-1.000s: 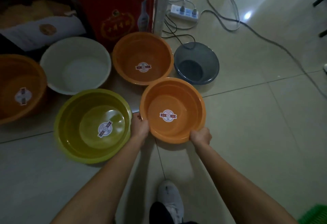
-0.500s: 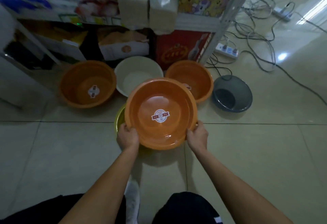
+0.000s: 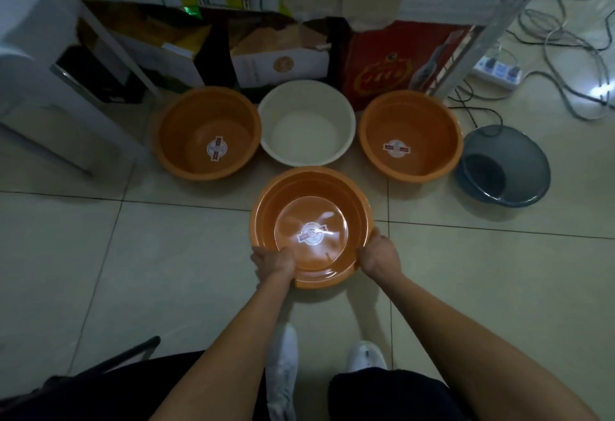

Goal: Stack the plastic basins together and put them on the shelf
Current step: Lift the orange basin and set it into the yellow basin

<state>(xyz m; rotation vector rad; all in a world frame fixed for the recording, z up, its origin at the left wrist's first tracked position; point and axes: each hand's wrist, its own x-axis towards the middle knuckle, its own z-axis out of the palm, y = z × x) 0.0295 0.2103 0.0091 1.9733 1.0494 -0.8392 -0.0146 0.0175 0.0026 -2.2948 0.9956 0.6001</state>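
Note:
I hold a small orange basin (image 3: 311, 192) with a white label low over the floor tiles in front of me. My left hand (image 3: 274, 262) grips its near rim on the left, and my right hand (image 3: 379, 254) grips the near rim on the right. Behind it stand a large orange basin (image 3: 208, 134), a white basin (image 3: 306, 124), another orange basin (image 3: 411, 136) and a tilted grey-blue basin (image 3: 504, 167). The yellow-green basin is out of sight. The shelf (image 3: 482, 21) rises at the back.
Boxes, a red carton (image 3: 382, 64) and bags fill the shelf's bottom level. A power strip (image 3: 499, 69) and loose cables lie on the floor at the right. A white appliance (image 3: 30, 54) stands at the left. My white shoes (image 3: 283, 357) are just below the basin.
I lifted the small orange basin off the floor and carried it left over the yellow-green basin, which it now covers. My view has tilted up and pulled back toward the shelf.

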